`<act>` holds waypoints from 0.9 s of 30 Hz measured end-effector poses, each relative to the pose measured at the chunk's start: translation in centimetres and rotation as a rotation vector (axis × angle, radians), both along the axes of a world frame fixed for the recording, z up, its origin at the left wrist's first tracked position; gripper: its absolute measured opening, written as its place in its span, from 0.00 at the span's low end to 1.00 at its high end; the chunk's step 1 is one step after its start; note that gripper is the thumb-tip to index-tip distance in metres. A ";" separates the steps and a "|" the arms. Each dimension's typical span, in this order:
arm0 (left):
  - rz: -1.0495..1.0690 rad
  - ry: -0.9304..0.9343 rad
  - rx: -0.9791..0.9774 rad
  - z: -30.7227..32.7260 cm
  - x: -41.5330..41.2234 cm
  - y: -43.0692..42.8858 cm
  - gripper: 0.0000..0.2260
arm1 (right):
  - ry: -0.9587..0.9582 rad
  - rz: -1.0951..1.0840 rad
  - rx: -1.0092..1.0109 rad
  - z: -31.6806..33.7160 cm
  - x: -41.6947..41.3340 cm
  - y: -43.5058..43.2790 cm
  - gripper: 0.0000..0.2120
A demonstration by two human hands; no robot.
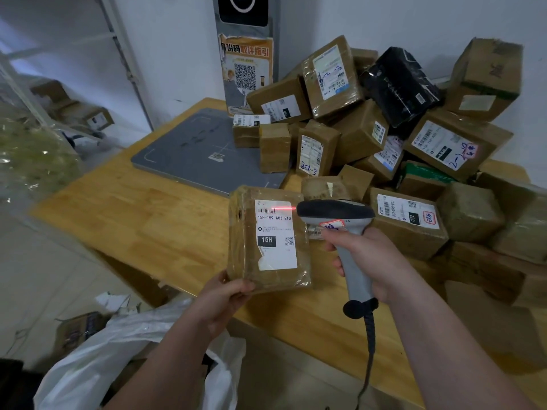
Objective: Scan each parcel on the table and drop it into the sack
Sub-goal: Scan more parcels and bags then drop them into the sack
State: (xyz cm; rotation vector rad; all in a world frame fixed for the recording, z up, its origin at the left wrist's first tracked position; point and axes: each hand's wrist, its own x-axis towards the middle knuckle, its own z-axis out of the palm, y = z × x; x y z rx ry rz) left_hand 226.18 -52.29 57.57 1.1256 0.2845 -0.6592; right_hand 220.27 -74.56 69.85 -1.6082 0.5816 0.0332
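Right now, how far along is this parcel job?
Done: unclear; what the white sack holds is mostly hidden. In hand: the left hand holds one parcel while the right hand aims the scanner, its red line on the label. Left: a big pile of parcels on the table, so most remains.

The sack (124, 350) lies below the table (142, 214), left of the heaped parcels (414, 161).

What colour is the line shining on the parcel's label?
Red, clearest in the head view: the line crosses the label's barcode.
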 end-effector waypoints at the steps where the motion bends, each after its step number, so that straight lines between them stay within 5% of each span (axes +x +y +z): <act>1: 0.001 -0.003 0.002 0.0 0.0 0.1 0.30 | -0.003 -0.004 0.012 0.1 0.0 0.0 0.08; 16: 0.099 -0.001 0.081 0.3 -1.1 6.0 0.38 | 0.016 0.220 0.073 -1.2 2.1 4.4 0.05; 21: 0.309 0.093 0.105 0.2 -2.6 14.0 0.15 | 0.089 0.377 0.094 -2.8 3.8 8.5 0.06; 27: 0.545 0.156 0.109 -1.5 -6.9 22.7 0.11 | 0.186 0.564 0.069 -5.1 5.4 14.0 0.05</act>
